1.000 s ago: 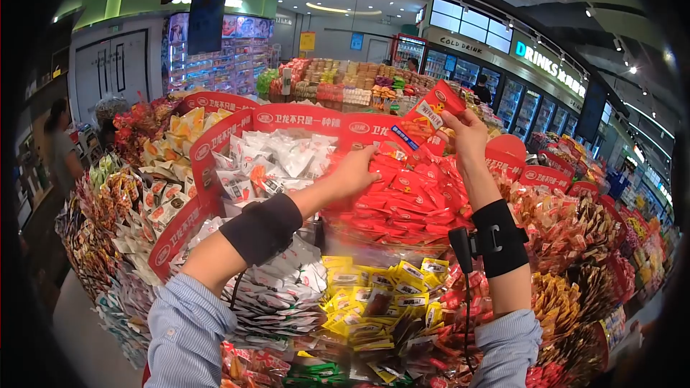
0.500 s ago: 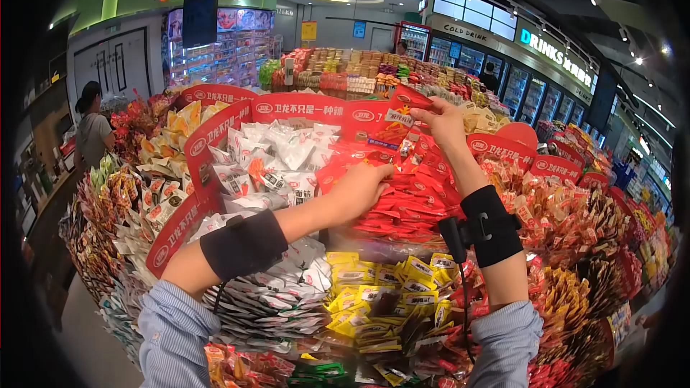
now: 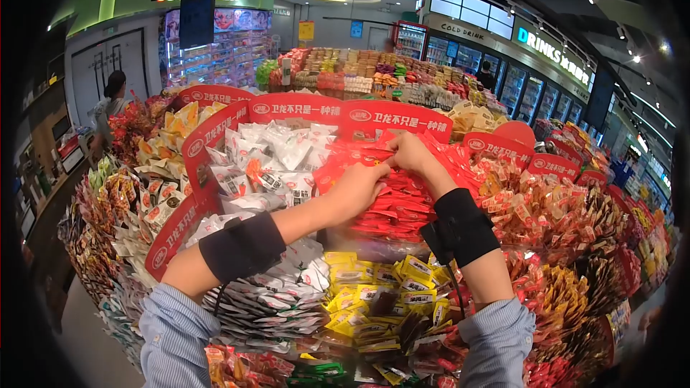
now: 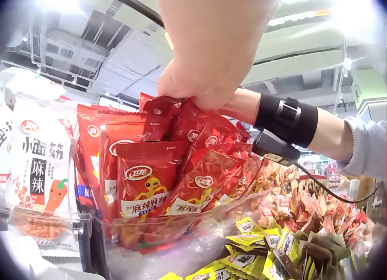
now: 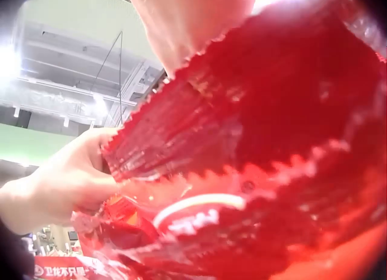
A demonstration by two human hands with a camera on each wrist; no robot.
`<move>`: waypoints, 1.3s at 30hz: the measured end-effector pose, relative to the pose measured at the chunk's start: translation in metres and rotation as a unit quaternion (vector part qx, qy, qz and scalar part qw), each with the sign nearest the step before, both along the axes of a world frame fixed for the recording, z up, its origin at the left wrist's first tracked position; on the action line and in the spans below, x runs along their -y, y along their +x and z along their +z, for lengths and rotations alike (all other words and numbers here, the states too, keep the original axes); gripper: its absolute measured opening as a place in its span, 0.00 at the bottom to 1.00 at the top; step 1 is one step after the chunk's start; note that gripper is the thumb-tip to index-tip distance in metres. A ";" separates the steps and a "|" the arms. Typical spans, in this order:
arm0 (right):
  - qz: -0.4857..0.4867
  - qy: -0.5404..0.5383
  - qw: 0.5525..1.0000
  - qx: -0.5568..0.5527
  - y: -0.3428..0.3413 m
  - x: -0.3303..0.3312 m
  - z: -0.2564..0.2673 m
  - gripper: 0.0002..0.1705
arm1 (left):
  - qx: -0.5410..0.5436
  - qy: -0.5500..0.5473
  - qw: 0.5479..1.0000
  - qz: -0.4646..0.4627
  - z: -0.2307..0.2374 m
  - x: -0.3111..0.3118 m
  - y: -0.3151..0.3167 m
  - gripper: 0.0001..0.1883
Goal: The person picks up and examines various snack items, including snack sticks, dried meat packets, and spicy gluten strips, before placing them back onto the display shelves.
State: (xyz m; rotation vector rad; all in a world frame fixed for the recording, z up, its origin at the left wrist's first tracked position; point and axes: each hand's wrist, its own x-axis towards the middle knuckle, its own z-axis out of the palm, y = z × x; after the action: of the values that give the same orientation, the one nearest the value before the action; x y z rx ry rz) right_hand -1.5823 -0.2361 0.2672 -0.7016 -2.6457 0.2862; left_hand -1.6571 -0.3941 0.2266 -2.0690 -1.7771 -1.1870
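Red snack packets (image 3: 399,205) stand upright, packed close together in a clear-walled bin. My left hand (image 3: 359,185) reaches across from the left and pinches the top edges of red packets; the right wrist view shows this hand (image 5: 72,180) with its thumb and fingers round a packet corner. Touching its fingertips, my right hand (image 3: 413,154) is bent down over the back of the pile, gripping a red packet, its fingertips mostly hidden. In the left wrist view, red packets (image 4: 148,183) lean below the left hand (image 4: 202,74).
White packets (image 3: 284,147) fill the bin to the left, and yellow packets (image 3: 356,291) lie in front. A red printed board (image 3: 295,113) rises behind the bins. Orange-red snacks (image 3: 546,208) are heaped at the right. A person (image 3: 115,97) stands at far left.
My right hand has come down and left with its red packet, from above the board onto the pile, and now meets the left hand. The left hand has barely moved.
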 end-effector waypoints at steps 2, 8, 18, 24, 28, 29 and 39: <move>0.075 -0.060 0.991 -0.092 0.004 -0.006 0.000 0.11 | -0.004 -0.007 1.000 0.018 0.003 0.002 0.001 0.12; 0.093 -0.156 0.948 -0.262 0.054 -0.019 0.036 0.11 | 0.070 0.002 0.996 0.046 0.019 -0.014 -0.026 0.14; 0.056 -0.139 0.957 -0.248 0.123 0.021 0.014 0.07 | -0.027 -0.162 0.976 0.143 0.049 -0.151 -0.076 0.19; 0.068 -0.127 0.958 -0.248 0.153 0.037 0.002 0.08 | -0.081 -0.294 0.942 0.139 0.020 -0.202 -0.128 0.20; 0.072 -0.130 0.958 -0.245 0.156 0.037 -0.004 0.07 | 0.189 -0.247 0.950 0.008 0.012 -0.158 -0.101 0.24; 0.074 -0.136 0.956 -0.250 0.155 0.038 -0.005 0.07 | 0.166 -0.258 0.952 0.018 0.012 -0.159 -0.101 0.24; 0.093 -0.133 0.949 -0.269 0.144 0.034 -0.011 0.06 | 0.045 -0.095 0.993 0.051 0.022 -0.194 -0.106 0.18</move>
State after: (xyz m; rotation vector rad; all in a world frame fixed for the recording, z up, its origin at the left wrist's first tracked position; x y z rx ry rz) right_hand -1.4382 -0.2699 0.2563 -0.3752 -2.1636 0.7810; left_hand -1.7628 -0.2002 0.2490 -2.0235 -2.0836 -1.1401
